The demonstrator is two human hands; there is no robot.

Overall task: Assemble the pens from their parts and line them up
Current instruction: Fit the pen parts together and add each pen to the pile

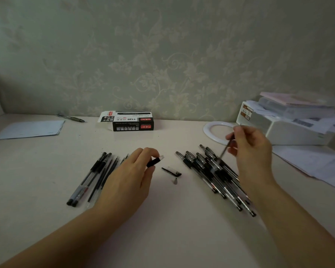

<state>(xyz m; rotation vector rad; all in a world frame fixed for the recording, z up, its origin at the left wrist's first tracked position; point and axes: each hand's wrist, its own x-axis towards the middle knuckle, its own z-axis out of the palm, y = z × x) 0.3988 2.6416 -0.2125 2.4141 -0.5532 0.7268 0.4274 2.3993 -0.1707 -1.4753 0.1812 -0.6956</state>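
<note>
My left hand (132, 176) holds a pen barrel (155, 161) by its black grip end, the clear tip poking out past my fingers. My right hand (249, 149) pinches a thin black refill (225, 149), raised above a heap of several black-capped pens (215, 171) on the right. Between my hands a pen cap (172, 171) and a small grey tip cone (175, 180) lie on the table. Under my left wrist, two pens and loose refills (93, 176) lie side by side.
An open black-and-white pen box (128, 121) stands at the back near the wall. A single pen (72, 118) and a blue paper (30, 129) lie back left. A white ring (216, 132), white boxes (290, 126) and papers (313, 163) fill the right side.
</note>
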